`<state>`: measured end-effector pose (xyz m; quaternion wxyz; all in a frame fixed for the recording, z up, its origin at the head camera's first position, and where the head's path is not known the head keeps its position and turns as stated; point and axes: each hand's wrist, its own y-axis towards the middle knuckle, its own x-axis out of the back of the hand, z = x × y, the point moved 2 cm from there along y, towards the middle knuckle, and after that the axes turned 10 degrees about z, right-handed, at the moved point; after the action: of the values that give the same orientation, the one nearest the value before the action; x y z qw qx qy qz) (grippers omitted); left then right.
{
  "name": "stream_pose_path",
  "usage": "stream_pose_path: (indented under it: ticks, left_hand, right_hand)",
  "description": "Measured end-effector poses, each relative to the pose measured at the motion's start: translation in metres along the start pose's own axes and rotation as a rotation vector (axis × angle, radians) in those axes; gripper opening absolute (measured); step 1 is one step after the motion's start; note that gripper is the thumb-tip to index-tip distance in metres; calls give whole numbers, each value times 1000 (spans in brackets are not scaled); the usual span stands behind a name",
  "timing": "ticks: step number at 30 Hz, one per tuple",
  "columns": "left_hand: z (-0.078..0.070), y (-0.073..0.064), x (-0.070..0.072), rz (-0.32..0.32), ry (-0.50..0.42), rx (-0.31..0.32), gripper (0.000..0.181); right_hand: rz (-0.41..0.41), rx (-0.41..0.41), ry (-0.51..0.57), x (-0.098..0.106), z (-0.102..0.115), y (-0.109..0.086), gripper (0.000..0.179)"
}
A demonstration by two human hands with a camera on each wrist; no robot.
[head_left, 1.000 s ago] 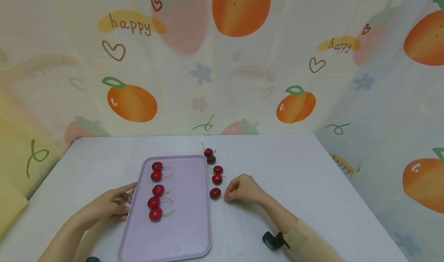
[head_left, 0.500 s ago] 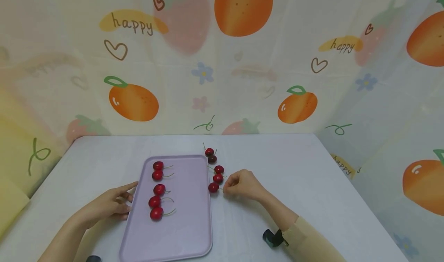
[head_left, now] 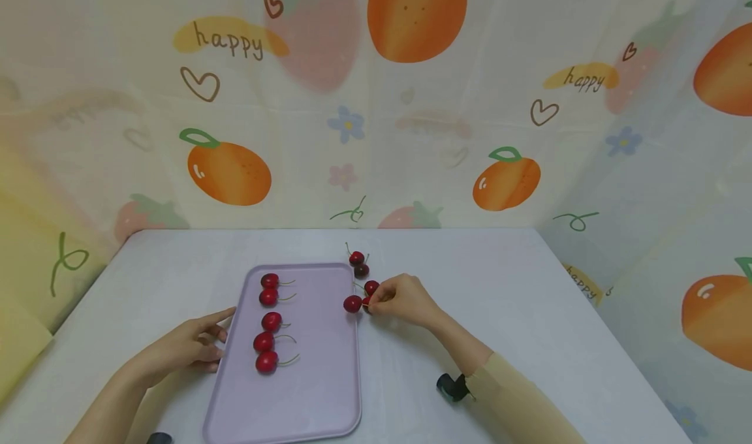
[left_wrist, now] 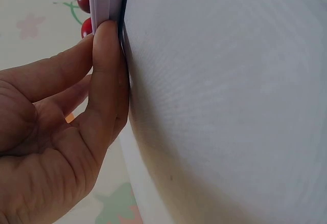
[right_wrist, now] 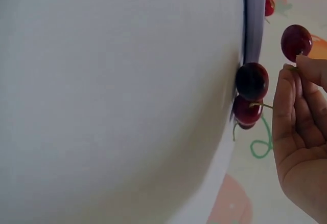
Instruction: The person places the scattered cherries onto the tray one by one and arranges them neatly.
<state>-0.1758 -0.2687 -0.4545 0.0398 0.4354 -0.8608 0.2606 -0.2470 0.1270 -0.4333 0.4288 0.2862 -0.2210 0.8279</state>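
In the head view my right hand (head_left: 405, 300) pinches the stem of a red cherry (head_left: 352, 304) between thumb and fingertip. That cherry hangs over the right rim of a lilac tray (head_left: 311, 392); the right wrist view shows the cherry (right_wrist: 296, 42) raised off the table. Fingers of my left hand (head_left: 182, 349) touch the tray's left edge, as the left wrist view of the hand (left_wrist: 66, 127) also shows. Several cherries (head_left: 267, 362) lie in a column on the tray, stems pointing right.
Beside the tray's right edge lie more cherries: a pair (head_left: 356, 258) at the back, and two nearer my right hand, one (head_left: 371, 288) plain and another partly hidden by fingers. All rest on a white-covered table (head_left: 470, 268) before a fruit-print cloth (head_left: 411, 137).
My right hand has carried the cherry by its stem up and left, from the table beside the tray to over its right rim. The left hand stays at the tray's edge.
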Motion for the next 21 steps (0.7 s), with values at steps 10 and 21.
stream_pose_path:
  ticks: [10, 21]
  left_hand:
    - [-2, -1, -1, 1, -4, -1, 80]
    - [-1, 0, 0, 8, 0, -3, 80]
  right_hand:
    - [-1, 39, -2, 3, 22, 11, 5]
    - [20, 68, -45, 5, 37, 26, 4]
